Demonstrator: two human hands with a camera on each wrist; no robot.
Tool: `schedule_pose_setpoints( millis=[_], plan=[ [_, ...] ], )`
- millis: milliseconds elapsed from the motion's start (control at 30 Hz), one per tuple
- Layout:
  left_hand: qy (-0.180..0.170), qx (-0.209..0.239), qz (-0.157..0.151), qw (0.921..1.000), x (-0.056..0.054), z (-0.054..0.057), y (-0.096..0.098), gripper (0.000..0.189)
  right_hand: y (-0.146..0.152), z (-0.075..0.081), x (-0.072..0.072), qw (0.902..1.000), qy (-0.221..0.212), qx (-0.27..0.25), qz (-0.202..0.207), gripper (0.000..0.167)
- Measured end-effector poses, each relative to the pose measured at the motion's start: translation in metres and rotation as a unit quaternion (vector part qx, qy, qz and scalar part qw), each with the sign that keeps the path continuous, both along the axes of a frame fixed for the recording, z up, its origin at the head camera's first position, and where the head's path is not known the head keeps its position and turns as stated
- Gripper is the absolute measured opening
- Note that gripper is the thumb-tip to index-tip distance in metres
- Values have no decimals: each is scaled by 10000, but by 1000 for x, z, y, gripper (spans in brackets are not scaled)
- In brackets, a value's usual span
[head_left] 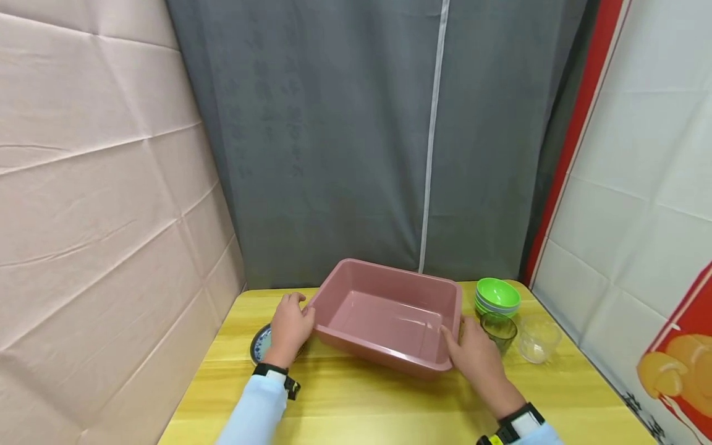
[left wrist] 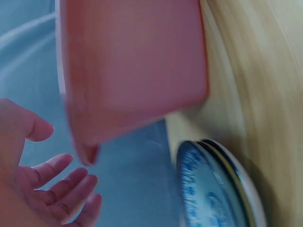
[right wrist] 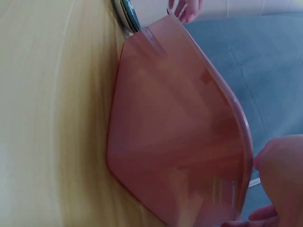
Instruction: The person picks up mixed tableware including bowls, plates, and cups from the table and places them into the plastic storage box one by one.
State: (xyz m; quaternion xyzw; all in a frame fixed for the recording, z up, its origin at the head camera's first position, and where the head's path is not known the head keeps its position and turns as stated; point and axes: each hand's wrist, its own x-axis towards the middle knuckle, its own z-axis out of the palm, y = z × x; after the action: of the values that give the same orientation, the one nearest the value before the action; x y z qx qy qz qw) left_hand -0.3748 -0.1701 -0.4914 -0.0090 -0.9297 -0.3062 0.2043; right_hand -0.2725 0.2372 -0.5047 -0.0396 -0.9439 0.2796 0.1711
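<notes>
A pink rectangular plastic basin stands near the middle of the wooden table, set at a slight angle. At its right end my right hand grips the rim, thumb over the inner side and the other fingers outside. My left hand is beside the left end; in the left wrist view its fingers are spread and apart from the basin wall. Under the left hand lies a stack of plates, the top one patterned in blue and white, partly hidden by the hand and wrist.
Stacked bowls, bright green on top, stand at the back right. A dark tinted glass and a clear glass are close to the right hand. A grey curtain hangs behind the table.
</notes>
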Motion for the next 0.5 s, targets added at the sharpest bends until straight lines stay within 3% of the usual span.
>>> schedule_pose_setpoints(
  millis=[133,300,433,500],
  plan=[
    [-172,94,-60,9998,-16,-10,-13,41,-1,-8,-4,9961,-261,-842,-78,81],
    [-466,295,-210,9983,-31,-18,-21,43,-4,-16,-11,9784,-433,-2016,-127,82],
    [-873,982,-364,9907,-46,-22,-23,42,-8,-17,-14,9640,-402,-2620,-187,76],
    [-1150,1509,-416,9809,-52,-25,-24,41,-9,-17,-16,9550,-383,-2933,-222,73]
  ],
)
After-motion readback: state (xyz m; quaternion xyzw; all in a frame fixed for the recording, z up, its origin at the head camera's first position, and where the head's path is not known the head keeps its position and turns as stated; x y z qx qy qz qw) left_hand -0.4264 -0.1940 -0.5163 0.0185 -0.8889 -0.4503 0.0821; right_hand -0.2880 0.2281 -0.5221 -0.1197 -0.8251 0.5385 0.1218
